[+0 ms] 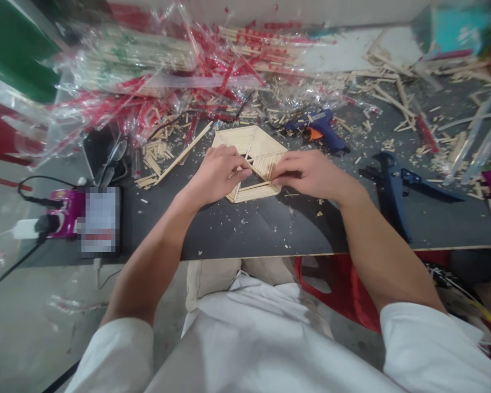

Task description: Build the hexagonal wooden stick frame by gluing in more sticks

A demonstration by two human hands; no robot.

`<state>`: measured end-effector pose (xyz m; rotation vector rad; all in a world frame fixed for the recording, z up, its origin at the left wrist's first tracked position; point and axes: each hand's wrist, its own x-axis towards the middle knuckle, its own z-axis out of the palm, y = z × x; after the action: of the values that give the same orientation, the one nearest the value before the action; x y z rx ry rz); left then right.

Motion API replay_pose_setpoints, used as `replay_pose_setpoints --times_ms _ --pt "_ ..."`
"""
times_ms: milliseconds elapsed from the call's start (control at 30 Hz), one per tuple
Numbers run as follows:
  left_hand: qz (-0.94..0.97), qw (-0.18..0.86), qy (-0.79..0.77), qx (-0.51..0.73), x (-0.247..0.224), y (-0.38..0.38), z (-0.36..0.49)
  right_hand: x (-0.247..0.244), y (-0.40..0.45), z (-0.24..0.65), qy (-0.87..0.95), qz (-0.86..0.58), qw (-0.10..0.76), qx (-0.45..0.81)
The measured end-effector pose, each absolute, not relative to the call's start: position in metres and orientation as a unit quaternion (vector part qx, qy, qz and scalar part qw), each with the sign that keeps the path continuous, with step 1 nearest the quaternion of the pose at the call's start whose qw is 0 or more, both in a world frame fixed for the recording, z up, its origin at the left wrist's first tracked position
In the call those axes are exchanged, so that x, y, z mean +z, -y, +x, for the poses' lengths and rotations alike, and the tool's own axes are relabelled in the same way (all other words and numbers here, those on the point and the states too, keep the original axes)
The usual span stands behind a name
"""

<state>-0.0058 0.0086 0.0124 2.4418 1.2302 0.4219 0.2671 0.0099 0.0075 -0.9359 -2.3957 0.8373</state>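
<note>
A six-sided panel of thin wooden sticks (265,141) lies on the dark tabletop between my hands, with a dark gap near its middle and lower side. My left hand (223,172) is over the panel's left part, thumb and fingers closed on one end of a short wooden stick (257,172). At the right edge, my right hand (305,172) pinches the stick's other end, fingertips against the panel. The stick slants along the gap's border. Behind my right hand lies a blue glue gun (327,131) with an orange trigger.
Blue-handled cutters (395,191) lie at the right. A phone (100,221), a purple power adapter (63,213) and glasses (112,158) are at the left. Plastic-wrapped stick bundles (139,52) and cut stick pieces (393,101) cover the back. The table's front edge (265,257) is close to me.
</note>
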Motion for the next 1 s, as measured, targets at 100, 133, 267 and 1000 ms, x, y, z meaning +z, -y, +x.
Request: replay_pose_setpoints --times_ms 100,133,267,1000 --pt "0.868 0.19 -0.433 0.152 0.0096 -0.0101 -0.0058 0.0069 -0.0102 0.2677 0.867 -0.333 0.216 0.3" --pt "0.868 0.191 -0.432 0.153 0.009 -0.0107 -0.006 0.0065 -0.0103 0.268 0.868 -0.331 0.216 0.299" --pt "0.872 0.201 -0.417 0.159 0.0088 -0.0121 -0.0058 0.0061 -0.0099 0.2692 0.876 -0.327 0.206 0.289" --pt "0.882 0.223 -0.399 0.118 0.0047 -0.0071 -0.0001 0.0075 -0.0085 0.2691 0.883 -0.334 0.199 0.263"
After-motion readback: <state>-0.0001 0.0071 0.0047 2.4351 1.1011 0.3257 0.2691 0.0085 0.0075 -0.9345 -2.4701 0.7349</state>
